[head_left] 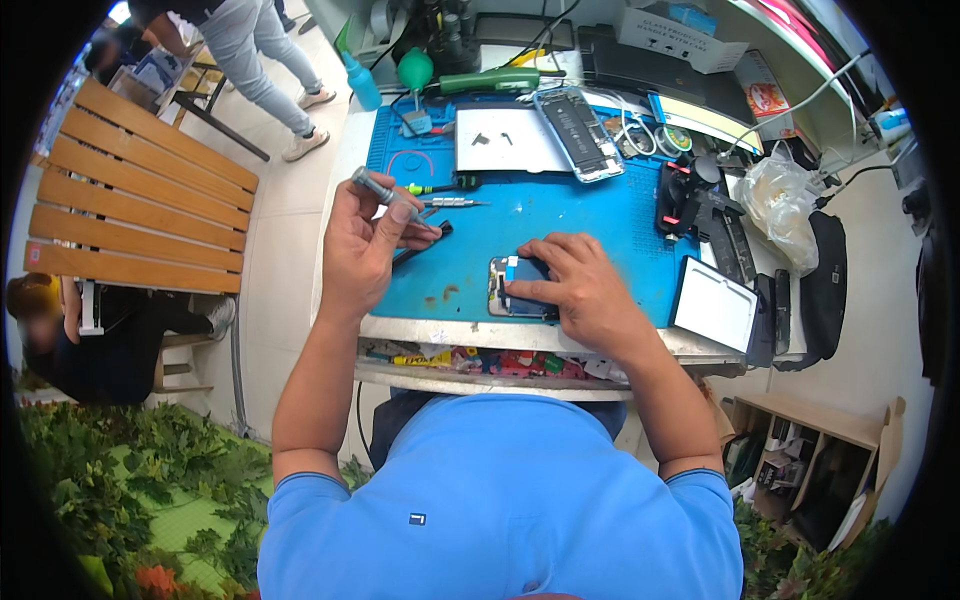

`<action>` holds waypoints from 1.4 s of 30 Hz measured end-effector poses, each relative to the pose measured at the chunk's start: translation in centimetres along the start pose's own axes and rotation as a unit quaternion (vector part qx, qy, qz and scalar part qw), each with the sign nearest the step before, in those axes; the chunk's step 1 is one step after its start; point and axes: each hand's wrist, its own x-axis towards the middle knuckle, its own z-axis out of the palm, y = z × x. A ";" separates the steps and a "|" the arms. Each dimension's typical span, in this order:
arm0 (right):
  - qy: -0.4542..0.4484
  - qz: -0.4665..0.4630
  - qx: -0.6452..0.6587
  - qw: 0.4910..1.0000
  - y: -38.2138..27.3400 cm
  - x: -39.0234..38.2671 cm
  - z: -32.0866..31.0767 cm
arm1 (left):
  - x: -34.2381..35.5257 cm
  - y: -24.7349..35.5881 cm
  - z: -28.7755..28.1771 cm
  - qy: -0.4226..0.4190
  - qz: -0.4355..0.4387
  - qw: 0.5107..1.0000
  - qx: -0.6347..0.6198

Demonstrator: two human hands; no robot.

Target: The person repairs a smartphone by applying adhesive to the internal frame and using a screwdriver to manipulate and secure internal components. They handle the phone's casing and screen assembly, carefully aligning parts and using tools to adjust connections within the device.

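My left hand [362,245] is raised over the mat's left side, its fingers closed round a screwdriver [377,187] with a thick silver handle. The slim end points right, clear of the phone part. My right hand [590,292] rests on a phone screen assembly [499,297] lying flat near the mat's front edge. Its thumb and fingers hold the part down and cover much of its right side. Between my hands, a second slim screwdriver [455,202] and black tweezers [428,245] lie on the blue mat [465,275]; my left hand partly hides the tweezers.
An opened phone [579,135] leans on a white sheet [500,135] bearing small dark parts. A green air blower [414,70] and blue bottle [361,82] stand behind. To the right are a black clamp [707,205], white-faced tray [715,305] and plastic bag [780,205].
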 end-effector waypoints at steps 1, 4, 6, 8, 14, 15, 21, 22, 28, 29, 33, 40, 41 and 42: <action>-0.003 0.001 0.000 1.000 -0.2 0.1 -0.1 | 0.2 -0.2 0.5 -0.005 0.005 1.000 -0.003; -0.008 -0.006 -0.010 1.000 -0.3 0.1 -0.3 | 1.3 -1.0 2.1 -0.033 -0.006 0.999 -0.011; -0.008 -0.006 -0.007 1.000 -0.6 0.0 -0.3 | 2.2 -1.4 3.9 -0.049 -0.018 0.998 -0.019; -0.016 -0.004 -0.003 1.000 -0.6 0.0 -0.4 | 3.4 -2.2 5.6 -0.058 -0.021 0.998 -0.007; -0.024 0.008 0.007 1.000 -0.5 -0.4 -0.2 | 4.5 -2.6 8.7 -0.048 -0.026 0.996 0.067; -0.024 0.012 0.007 1.000 -0.5 -0.5 -0.1 | 4.6 -2.6 8.8 -0.047 -0.022 0.995 0.080; -0.023 0.011 0.009 1.000 -0.5 -0.7 -0.1 | 5.2 -2.7 8.7 -0.043 -0.007 0.991 0.126; -0.023 0.010 0.011 1.000 -0.5 -0.7 -0.1 | 5.3 -2.7 8.8 -0.046 0.000 0.989 0.139; -0.024 0.014 0.015 0.999 -0.5 -0.8 0.0 | 5.8 -3.9 9.4 -0.028 0.057 0.985 0.159; -0.025 0.015 0.015 0.999 -0.5 -0.8 0.0 | 5.9 -4.1 9.5 -0.029 0.054 0.986 0.154; -0.028 0.018 0.018 0.999 -0.5 -0.7 -0.1 | 5.9 -4.4 9.7 -0.029 0.045 0.987 0.151; -0.029 0.020 0.015 0.999 -0.5 -0.7 0.2 | 6.0 -4.3 9.6 -0.037 0.047 0.984 0.169; -0.029 0.019 0.015 0.999 -0.6 -0.7 0.1 | 6.0 -4.3 9.5 -0.037 0.049 0.983 0.172; -0.028 0.018 0.015 0.999 -0.6 -0.7 0.0 | 6.0 -4.3 9.5 -0.037 0.051 0.983 0.174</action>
